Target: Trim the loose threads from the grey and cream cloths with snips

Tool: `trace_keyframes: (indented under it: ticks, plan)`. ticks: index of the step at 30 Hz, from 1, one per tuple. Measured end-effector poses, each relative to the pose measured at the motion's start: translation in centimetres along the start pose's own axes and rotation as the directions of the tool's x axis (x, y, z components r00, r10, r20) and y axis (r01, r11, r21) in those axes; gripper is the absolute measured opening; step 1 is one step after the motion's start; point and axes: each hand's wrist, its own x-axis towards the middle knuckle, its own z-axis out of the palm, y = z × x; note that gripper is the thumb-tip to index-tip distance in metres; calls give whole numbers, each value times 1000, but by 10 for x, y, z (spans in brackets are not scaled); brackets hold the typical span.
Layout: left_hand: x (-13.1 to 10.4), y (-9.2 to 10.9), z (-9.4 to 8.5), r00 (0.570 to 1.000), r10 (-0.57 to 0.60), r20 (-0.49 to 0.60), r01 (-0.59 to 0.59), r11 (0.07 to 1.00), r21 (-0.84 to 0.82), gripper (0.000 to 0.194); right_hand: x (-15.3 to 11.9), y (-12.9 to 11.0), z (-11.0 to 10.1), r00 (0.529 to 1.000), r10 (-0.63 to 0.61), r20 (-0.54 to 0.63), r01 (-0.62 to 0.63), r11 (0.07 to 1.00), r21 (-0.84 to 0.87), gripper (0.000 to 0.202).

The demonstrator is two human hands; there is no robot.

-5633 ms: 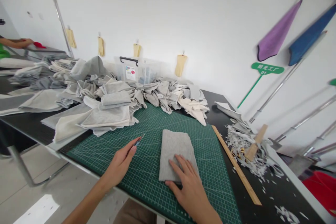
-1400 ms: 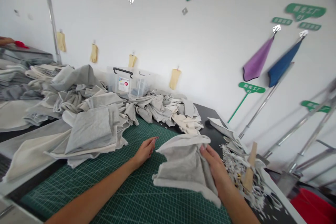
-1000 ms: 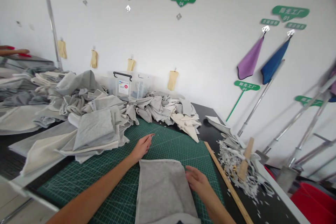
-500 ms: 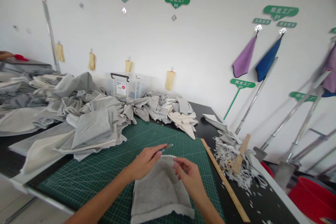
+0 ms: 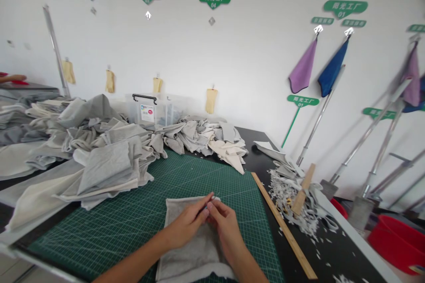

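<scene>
Working close together in the head view, two bare hands meet over a grey cloth lying on a green gridded mat, near the table's front edge. Left hand: fingers closed round a slim tool, its tip just showing beyond the fingertips, the rest mostly covered. Right hand: curled narrow at the cloth's upper right corner, fingertips against or just beside the left hand's; cannot tell whether fabric is pinched between them. Cloth spread below both hands, partly hidden by the forearms, its near edge uneven.

Right of the mat, a wooden strip lies aslant; past it, a heap of pale scraps with a wooden piece on top. Left: layered grey and cream cloths overlap the mat. Behind: a looser cloth pile and a clear lidded box with a dark handle. Red bucket at far right, off the table. At far left, another person's forearm beside something red.
</scene>
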Motion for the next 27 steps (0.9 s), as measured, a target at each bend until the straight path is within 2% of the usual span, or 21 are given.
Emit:
trace_keyframes:
  ticks: [5,8,10,16,22,27]
  plan:
    - [0,3,-1,993,-7,119,-2,997,77,54,2,6,-10,1000,-21,1,21,999,-30,17]
    - [5,5,-7,977,-22,213,-21,979,200,55,3,11,-15,998,-33,-55,32,999,-25,17]
    - [9,5,-8,971,-32,238,-34,963,268,56,4,14,-17,995,-29,-99,30,1000,1,21]
    - [12,-5,-1,972,3,236,-86,936,340,51,5,19,-19,984,15,-178,6,993,117,33]
    - [8,-4,-4,976,30,214,-107,927,360,50,4,18,-18,984,43,-176,-16,988,155,42]
    - [9,-4,-4,980,45,193,-118,914,388,51,3,14,-15,992,32,-123,-15,991,135,39]
